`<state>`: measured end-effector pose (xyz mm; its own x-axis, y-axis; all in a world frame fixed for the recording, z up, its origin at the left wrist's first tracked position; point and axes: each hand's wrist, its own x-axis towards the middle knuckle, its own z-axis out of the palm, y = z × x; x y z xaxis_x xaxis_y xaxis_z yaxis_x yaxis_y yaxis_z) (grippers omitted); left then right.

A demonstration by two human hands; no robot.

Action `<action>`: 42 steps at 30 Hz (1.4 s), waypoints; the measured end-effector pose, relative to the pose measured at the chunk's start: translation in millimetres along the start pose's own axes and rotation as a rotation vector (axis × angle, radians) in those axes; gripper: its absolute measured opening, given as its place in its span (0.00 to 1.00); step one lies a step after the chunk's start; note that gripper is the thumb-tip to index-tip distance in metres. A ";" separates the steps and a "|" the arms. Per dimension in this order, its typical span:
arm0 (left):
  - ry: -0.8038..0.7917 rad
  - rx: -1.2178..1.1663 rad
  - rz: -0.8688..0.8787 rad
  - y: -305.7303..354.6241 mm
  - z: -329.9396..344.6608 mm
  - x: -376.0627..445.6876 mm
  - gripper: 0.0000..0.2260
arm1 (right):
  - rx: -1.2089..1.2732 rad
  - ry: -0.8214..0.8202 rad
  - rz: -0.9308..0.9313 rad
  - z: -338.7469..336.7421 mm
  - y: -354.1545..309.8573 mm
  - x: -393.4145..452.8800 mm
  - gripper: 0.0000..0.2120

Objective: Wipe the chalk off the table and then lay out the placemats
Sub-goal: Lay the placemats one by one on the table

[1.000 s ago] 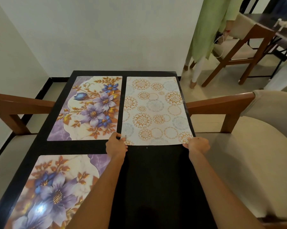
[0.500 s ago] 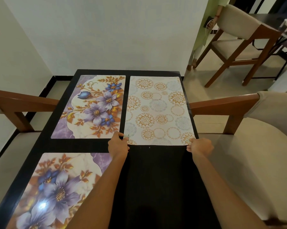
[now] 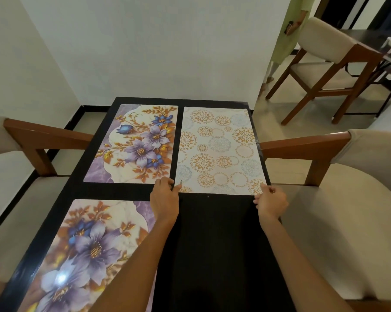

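**3 placemats down, both hands on the near edge of the circle-patterned one**

At far left, a wooden chair (image 3: 39, 145) with a pale seat, pushed against the dark surface (image 3: 212, 255). On the surface's near-left part, a floral placemat (image 3: 93, 244) in purple, blue and orange, partly covered by the left forearm. Beyond it, at far left of the surface, a second floral placemat (image 3: 136, 145), flat, its long side running away from the camera. Just beside that, with a narrow dark strip between, the circle-patterned placemat (image 3: 219, 152), pale with orange and blue rings, lying flat on the far-right part and reaching close to the right edge. Left hand (image 3: 165, 199) at its near-left corner, fingers curled onto the corner; pinching or only pressing, cannot tell. Right hand (image 3: 271, 203) at the near-right corner, fingers bent at the mat's edge, grip likewise unclear. Hands well apart, 1 per corner. At right, a cushioned chair (image 3: 338, 199); farther back, another chair (image 3: 325, 70) beside a person in green (image 3: 287, 34).
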<state>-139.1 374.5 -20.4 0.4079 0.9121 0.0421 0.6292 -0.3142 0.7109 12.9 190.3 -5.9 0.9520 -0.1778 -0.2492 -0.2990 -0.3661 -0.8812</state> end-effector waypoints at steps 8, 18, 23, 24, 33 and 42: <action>0.034 -0.066 0.042 -13.5 -40.0 -44.1 0.05 | 0.050 -0.148 -0.069 -18.1 -10.4 -63.5 0.07; 0.121 -0.081 0.062 -60.6 -89.4 -135.6 0.06 | 0.008 -0.319 -0.124 -64.1 19.0 -164.2 0.09; 0.214 -0.105 0.034 -84.8 -125.7 -216.8 0.08 | -0.009 -0.450 -0.176 -107.7 47.9 -227.4 0.10; 0.236 -0.110 0.034 -89.7 -132.3 -231.6 0.09 | -0.010 -0.472 -0.188 -115.2 53.9 -238.9 0.10; 0.417 -0.187 -0.024 -165.6 -220.3 -375.3 0.06 | -0.061 -0.771 -0.252 -163.7 115.4 -385.9 0.02; 0.603 -0.128 -0.335 -298.5 -325.0 -494.6 0.06 | -0.116 -1.125 -0.177 -174.2 201.9 -544.3 0.08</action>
<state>-743.6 102.9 -25.3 -0.2563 0.9529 0.1621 0.5593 0.0094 0.8289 -577.1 54.0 21.8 0.4828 0.7817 -0.3947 -0.1036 -0.3965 -0.9122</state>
